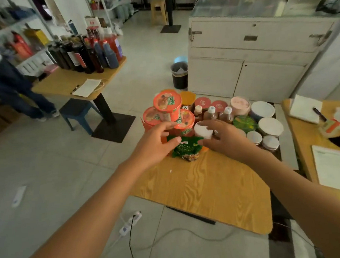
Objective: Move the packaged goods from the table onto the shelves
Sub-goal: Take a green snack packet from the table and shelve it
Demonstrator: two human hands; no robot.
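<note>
Floor: a power strip (131, 220) with trailing cables lies below the near edge of the desk.
Desk (200, 187): wood-grain top, its near half bare, goods crowded at its far end.
Left hand (156, 144): stretched over the desk, fingers apart and relaxed, gripping nothing. The thumb is above the green packet and the fingertips are close to the lower noodle cups.
Right hand (230, 139): fingers apart and extended, forefinger over the white tub. I cannot tell whether it touches.
Green packet (187, 148): lies flat on the desk between the 2 hands.
White tub (203, 131): stands just behind the packet, on the right hand's side.
Noodle cups (167, 104): 3 orange cups, 1 stacked on 2, at the desk's far left.
Small bottles (211, 113): 3, capped and upright, behind the white tub.
Green-lidded bowl (245, 123): to the right of the bottles.
White-lidded tubs (270, 126): 2 large and 2 small, along the desk's right edge.
Pink tub (239, 105): in the far row, beside 2 red lids (202, 102).
Bin (179, 75): dark, on the floor beyond the desk, beside a white cabinet (242, 72).
Side desk (63, 82): to the left, carrying dark and red bottles, with a blue stool (76, 111) beneath it.
Shelves (21, 36): along the left wall, stocked.
</note>
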